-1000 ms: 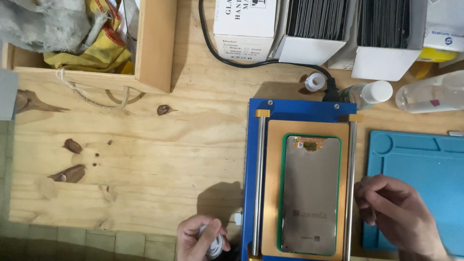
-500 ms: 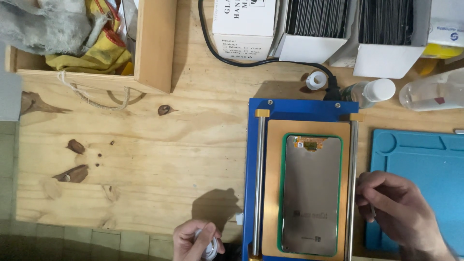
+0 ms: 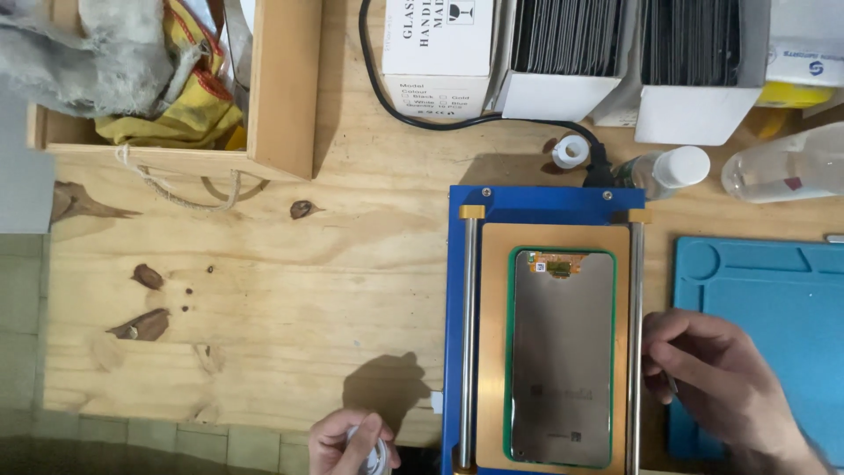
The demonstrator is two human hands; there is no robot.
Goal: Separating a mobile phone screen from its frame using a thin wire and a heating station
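A phone screen panel (image 3: 561, 356) with a green rim lies face down on the tan pad of a blue heating plate (image 3: 545, 204) with two steel rails. My left hand (image 3: 350, 444) is at the bottom edge, left of the plate, closed around a small white object that is mostly hidden. My right hand (image 3: 716, 383) rests beside the plate's right rail, over the edge of a blue silicone mat (image 3: 774, 290), fingers curled on a thin metal tool that barely shows.
A wooden crate (image 3: 281, 88) with rags stands at top left. White boxes (image 3: 440, 44) of dark panels line the back. A black cable (image 3: 378, 88), a white cap (image 3: 570, 151) and two clear bottles (image 3: 787, 167) lie behind the plate.
My left hand has slid down and a little left towards the bottom edge. My right hand has shifted slightly beside the right rail. The screen panel has not moved.
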